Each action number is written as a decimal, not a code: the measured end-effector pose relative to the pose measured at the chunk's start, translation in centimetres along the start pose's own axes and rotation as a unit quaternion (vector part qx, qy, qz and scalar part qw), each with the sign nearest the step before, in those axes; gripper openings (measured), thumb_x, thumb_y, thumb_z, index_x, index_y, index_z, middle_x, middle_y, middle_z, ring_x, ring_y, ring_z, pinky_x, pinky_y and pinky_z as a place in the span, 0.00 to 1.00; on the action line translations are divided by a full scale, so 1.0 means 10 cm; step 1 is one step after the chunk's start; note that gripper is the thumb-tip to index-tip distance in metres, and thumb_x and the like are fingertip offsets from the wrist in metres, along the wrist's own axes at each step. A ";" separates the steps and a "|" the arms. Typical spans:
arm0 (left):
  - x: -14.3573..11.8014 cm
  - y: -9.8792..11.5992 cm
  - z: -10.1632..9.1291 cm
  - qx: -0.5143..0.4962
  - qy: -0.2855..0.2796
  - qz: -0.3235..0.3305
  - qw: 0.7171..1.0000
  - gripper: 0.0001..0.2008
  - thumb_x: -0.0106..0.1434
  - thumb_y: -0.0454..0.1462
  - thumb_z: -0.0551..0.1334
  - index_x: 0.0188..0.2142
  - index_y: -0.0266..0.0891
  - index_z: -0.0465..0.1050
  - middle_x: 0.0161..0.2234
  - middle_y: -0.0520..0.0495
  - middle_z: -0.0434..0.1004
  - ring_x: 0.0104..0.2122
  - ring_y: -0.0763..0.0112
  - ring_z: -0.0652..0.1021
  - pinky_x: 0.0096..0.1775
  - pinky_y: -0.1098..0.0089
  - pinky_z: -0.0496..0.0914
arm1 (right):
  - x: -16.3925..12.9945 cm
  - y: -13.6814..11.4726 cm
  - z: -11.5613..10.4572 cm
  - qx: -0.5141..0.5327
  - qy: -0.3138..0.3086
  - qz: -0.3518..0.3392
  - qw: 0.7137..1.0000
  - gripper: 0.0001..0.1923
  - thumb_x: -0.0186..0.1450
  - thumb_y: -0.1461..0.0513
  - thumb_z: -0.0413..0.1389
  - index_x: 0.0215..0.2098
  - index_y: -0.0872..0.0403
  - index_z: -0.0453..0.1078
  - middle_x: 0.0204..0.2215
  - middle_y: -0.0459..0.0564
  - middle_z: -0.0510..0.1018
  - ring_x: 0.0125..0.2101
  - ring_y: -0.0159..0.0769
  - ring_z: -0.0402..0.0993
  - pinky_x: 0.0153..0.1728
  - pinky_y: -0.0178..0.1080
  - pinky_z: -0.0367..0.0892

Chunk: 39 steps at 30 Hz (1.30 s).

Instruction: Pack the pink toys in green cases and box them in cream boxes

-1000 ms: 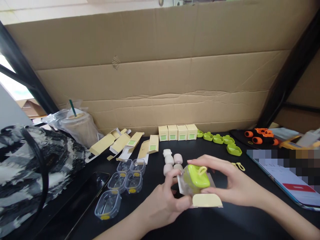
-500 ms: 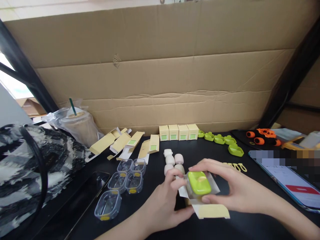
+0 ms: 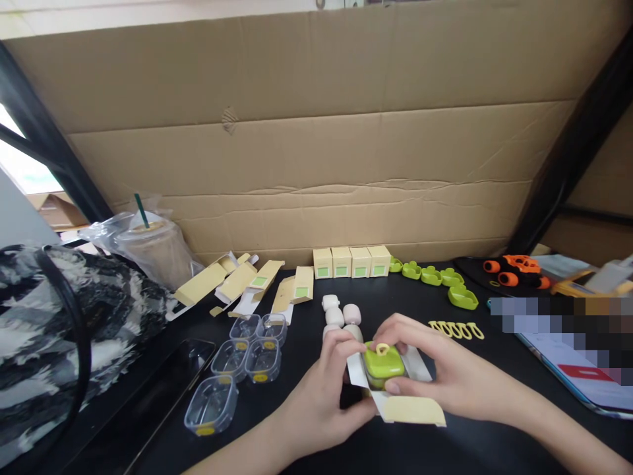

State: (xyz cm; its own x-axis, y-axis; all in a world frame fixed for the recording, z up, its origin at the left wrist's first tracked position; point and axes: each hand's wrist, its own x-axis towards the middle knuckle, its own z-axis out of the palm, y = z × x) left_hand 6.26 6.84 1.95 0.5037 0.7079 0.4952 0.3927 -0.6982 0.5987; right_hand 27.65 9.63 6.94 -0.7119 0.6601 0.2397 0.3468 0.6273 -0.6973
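Head view: both hands [image 3: 386, 386] around green case [image 3: 383, 361]

Both hands close their grip on the green case [image 3: 382, 363] in its open carton. Just behind the grip, pale caps [image 3: 340, 315] block the way back. To its left stand clear tubs [image 3: 244, 359]; to its right lie yellow rings [image 3: 457, 330], with a phone [image 3: 578, 373] beyond them. Bare desk [image 3: 306, 369] lies between tubs and grip, and along the near edge.
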 end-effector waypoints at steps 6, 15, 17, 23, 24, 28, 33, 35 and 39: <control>0.01 -0.01 -0.02 -0.006 0.002 0.000 1.000 0.28 0.56 0.32 0.65 0.51 0.48 0.53 0.45 0.47 0.58 0.49 0.62 0.67 0.50 0.61 0.69 | 0.01 0.02 0.03 -0.009 -0.005 -0.034 0.999 0.06 0.65 0.60 0.56 0.40 0.51 0.65 0.40 0.49 0.69 0.41 0.37 0.68 0.41 0.38 0.66; -0.01 -0.03 -0.03 0.008 -0.007 0.006 1.000 0.28 0.55 0.31 0.65 0.51 0.46 0.54 0.45 0.45 0.58 0.49 0.58 0.68 0.50 0.57 0.69 | 0.01 0.13 0.23 -0.015 0.068 -0.055 0.996 0.09 0.72 0.61 0.44 0.33 0.51 0.61 0.34 0.49 0.67 0.36 0.36 0.66 0.37 0.39 0.66; -0.01 -0.03 -0.03 0.009 -0.003 0.006 1.000 0.28 0.55 0.31 0.65 0.51 0.46 0.54 0.45 0.44 0.59 0.49 0.58 0.68 0.50 0.56 0.69 | 0.02 0.14 0.23 -0.020 0.069 -0.058 0.996 0.08 0.71 0.61 0.46 0.34 0.51 0.62 0.34 0.49 0.68 0.36 0.37 0.66 0.37 0.40 0.66; 0.00 -0.03 -0.03 0.004 0.007 0.015 1.000 0.29 0.56 0.31 0.65 0.51 0.47 0.52 0.44 0.45 0.58 0.47 0.59 0.69 0.47 0.57 0.71 | 0.02 0.10 0.17 -0.094 0.074 -0.051 0.991 0.06 0.65 0.65 0.53 0.31 0.51 0.70 0.39 0.50 0.68 0.40 0.39 0.66 0.42 0.43 0.66; 0.00 -0.02 -0.03 0.005 0.007 0.017 1.000 0.29 0.55 0.32 0.65 0.51 0.47 0.52 0.44 0.45 0.58 0.47 0.59 0.69 0.46 0.58 0.72 | 0.02 0.08 0.16 -0.106 0.071 -0.039 0.991 0.06 0.64 0.66 0.54 0.30 0.51 0.71 0.42 0.50 0.67 0.43 0.40 0.65 0.44 0.45 0.65; -0.01 -0.03 -0.01 0.009 0.017 0.024 1.000 0.29 0.56 0.33 0.65 0.51 0.48 0.51 0.45 0.45 0.59 0.47 0.58 0.69 0.44 0.59 0.73 | 0.02 0.05 0.13 -0.097 0.038 -0.004 0.995 0.08 0.65 0.64 0.53 0.29 0.51 0.72 0.46 0.51 0.66 0.49 0.43 0.63 0.49 0.47 0.63; -0.03 -0.07 0.02 -0.004 0.042 0.055 0.998 0.27 0.59 0.35 0.64 0.49 0.49 0.46 0.46 0.44 0.58 0.48 0.60 0.70 0.43 0.60 0.73 | -0.01 0.02 0.05 -0.086 0.042 -0.011 0.995 0.06 0.64 0.59 0.56 0.40 0.50 0.69 0.46 0.51 0.66 0.49 0.43 0.64 0.48 0.44 0.64; -0.04 -0.08 0.03 -0.002 0.045 0.058 0.997 0.26 0.60 0.36 0.63 0.49 0.49 0.46 0.47 0.44 0.58 0.47 0.62 0.70 0.43 0.61 0.72 | -0.03 0.01 -0.01 -0.093 0.044 -0.007 0.995 0.14 0.60 0.57 0.61 0.44 0.50 0.66 0.46 0.51 0.66 0.48 0.43 0.64 0.48 0.44 0.64; -0.04 -0.08 0.05 -0.017 0.054 0.041 0.998 0.25 0.60 0.37 0.63 0.49 0.49 0.47 0.45 0.46 0.59 0.47 0.62 0.70 0.44 0.62 0.72 | -0.10 0.00 -0.09 -0.084 -0.005 0.017 0.996 0.22 0.56 0.57 0.65 0.42 0.50 0.60 0.43 0.48 0.65 0.42 0.39 0.66 0.43 0.40 0.66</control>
State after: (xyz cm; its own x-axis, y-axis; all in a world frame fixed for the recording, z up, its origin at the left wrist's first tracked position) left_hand 6.12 7.10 0.95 0.4465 0.6569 0.6076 0.3265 -0.7518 0.5728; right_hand 28.90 9.39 7.33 -0.7042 0.6782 0.2100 0.4678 0.6658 -0.5812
